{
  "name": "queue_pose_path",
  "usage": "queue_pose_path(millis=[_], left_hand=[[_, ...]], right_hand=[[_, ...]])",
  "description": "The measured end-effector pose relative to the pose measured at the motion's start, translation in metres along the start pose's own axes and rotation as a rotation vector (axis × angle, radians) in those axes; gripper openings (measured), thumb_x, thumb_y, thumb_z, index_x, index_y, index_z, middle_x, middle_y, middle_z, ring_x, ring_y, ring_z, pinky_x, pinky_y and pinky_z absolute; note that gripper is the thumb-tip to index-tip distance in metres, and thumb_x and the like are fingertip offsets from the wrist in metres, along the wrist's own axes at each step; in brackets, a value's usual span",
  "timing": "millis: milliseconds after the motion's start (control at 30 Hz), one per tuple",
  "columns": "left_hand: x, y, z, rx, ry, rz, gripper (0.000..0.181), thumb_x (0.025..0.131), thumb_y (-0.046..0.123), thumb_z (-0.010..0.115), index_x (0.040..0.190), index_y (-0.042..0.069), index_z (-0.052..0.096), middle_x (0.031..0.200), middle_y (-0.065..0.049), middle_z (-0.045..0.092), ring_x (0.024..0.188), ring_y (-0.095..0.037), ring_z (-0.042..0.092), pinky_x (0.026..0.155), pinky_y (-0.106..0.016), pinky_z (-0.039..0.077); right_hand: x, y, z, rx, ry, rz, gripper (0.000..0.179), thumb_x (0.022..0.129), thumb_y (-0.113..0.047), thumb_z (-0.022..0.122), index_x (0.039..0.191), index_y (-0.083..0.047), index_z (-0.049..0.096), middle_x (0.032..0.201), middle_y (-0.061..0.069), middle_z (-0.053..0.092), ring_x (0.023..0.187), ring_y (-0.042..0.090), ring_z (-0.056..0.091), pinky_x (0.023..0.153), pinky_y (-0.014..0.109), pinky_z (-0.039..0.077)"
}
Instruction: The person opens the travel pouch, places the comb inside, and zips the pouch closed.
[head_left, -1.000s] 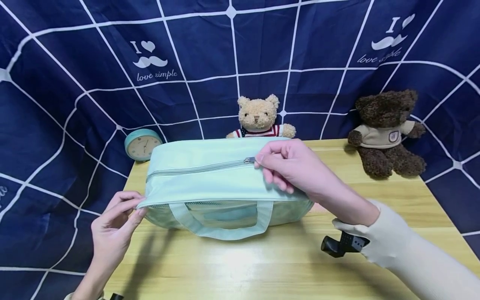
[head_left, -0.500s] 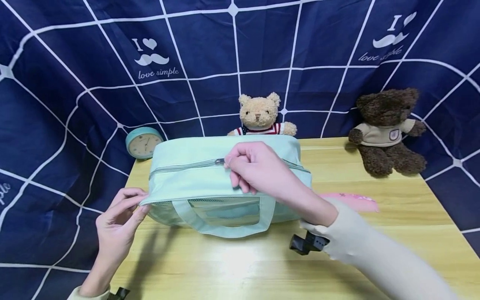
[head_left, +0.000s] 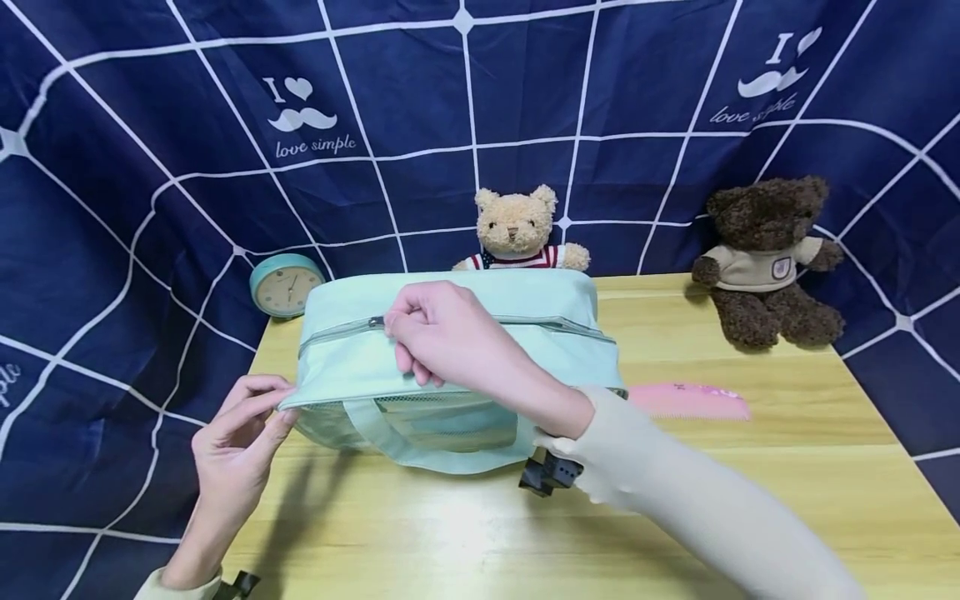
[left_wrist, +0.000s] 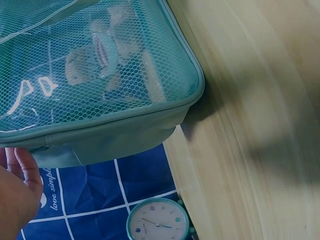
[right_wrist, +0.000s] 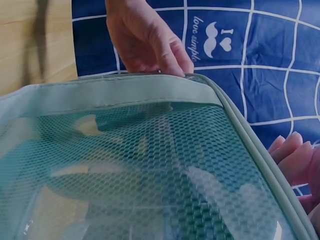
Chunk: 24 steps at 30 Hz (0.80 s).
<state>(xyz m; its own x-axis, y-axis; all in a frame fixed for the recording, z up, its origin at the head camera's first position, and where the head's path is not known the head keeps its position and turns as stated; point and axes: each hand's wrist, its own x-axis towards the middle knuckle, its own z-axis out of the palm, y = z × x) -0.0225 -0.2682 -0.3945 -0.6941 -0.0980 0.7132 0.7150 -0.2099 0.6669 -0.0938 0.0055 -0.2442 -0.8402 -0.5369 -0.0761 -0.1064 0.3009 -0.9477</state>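
A mint-green bag (head_left: 450,292) with a mesh and clear front stands on the wooden table. My right hand (head_left: 450,329) pinches the pull of the zipper slider (head_left: 377,322) on its top, left of the middle. Right of that hand, the zipper (head_left: 562,324) shows as two separate lines. My left hand (head_left: 236,433) pinches the bag's front left corner between thumb and fingers. The strap handle (head_left: 450,461) hangs down the front. Through the mesh (left_wrist: 100,85), blurred shapes show in the left wrist view.
A pink comb (head_left: 690,402) lies right of the bag. Behind stand a mint round clock (head_left: 287,286), a cream teddy bear (head_left: 515,227) and, far right, a brown teddy bear (head_left: 768,258). A navy checked cloth (head_left: 405,100) hangs around the table's back and sides.
My right hand has drawn the zipper slider leftward along the bag's top, baring more zipper and the pink comb at right. My left hand keeps its grip on the corner.
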Motion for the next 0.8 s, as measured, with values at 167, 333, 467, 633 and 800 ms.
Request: queue_pose_path(millis=[167, 333, 467, 633, 800], left_hand=[[0.0, 0.001, 0.002, 0.002, 0.015, 0.014, 0.015, 0.09, -0.029, 0.067, 0.106, -0.03, 0.066, 0.114, -0.028, 0.065, 0.109, -0.032, 0.061, 0.089, -0.026, 0.055], [0.002, -0.001, 0.003, 0.002, 0.029, 0.027, 0.016, 0.09, -0.028, 0.07, 0.105, -0.031, 0.065, 0.116, -0.029, 0.064, 0.11, -0.034, 0.06, 0.093, -0.028, 0.054], [0.001, -0.002, 0.004, 0.005, 0.036, 0.032, 0.017, 0.091, -0.026, 0.071, 0.106, -0.031, 0.065, 0.117, -0.028, 0.063, 0.111, -0.034, 0.06, 0.096, -0.029, 0.054], [-0.001, -0.003, 0.007, 0.018, 0.044, 0.043, 0.017, 0.091, -0.026, 0.071, 0.106, -0.032, 0.065, 0.116, -0.027, 0.064, 0.11, -0.033, 0.061, 0.097, -0.029, 0.054], [-0.003, -0.002, 0.009, 0.042, 0.052, 0.084, 0.018, 0.091, -0.024, 0.074, 0.105, -0.032, 0.066, 0.114, -0.028, 0.067, 0.109, -0.032, 0.062, 0.098, -0.03, 0.053]], right_hand=[[0.013, -0.007, 0.012, -0.063, -0.024, -0.001, 0.02, 0.114, -0.015, 0.057, 0.099, -0.007, 0.068, 0.072, 0.006, 0.072, 0.054, 0.016, 0.063, 0.052, 0.027, 0.053], [0.026, -0.014, 0.023, -0.134, -0.049, 0.005, 0.018, 0.112, -0.011, 0.054, 0.101, -0.01, 0.068, 0.07, 0.003, 0.072, 0.051, 0.014, 0.058, 0.049, 0.025, 0.045], [0.034, -0.016, 0.031, -0.14, -0.069, 0.021, 0.019, 0.111, -0.008, 0.054, 0.098, -0.008, 0.068, 0.069, 0.003, 0.072, 0.051, 0.013, 0.058, 0.05, 0.025, 0.047], [0.042, -0.017, 0.042, -0.11, -0.07, 0.031, 0.023, 0.111, -0.009, 0.054, 0.092, -0.005, 0.066, 0.067, 0.003, 0.071, 0.049, 0.012, 0.056, 0.049, 0.024, 0.048], [0.048, -0.017, 0.054, -0.099, -0.092, 0.036, 0.025, 0.111, -0.005, 0.054, 0.088, -0.003, 0.066, 0.065, 0.003, 0.071, 0.047, 0.011, 0.056, 0.048, 0.024, 0.047]])
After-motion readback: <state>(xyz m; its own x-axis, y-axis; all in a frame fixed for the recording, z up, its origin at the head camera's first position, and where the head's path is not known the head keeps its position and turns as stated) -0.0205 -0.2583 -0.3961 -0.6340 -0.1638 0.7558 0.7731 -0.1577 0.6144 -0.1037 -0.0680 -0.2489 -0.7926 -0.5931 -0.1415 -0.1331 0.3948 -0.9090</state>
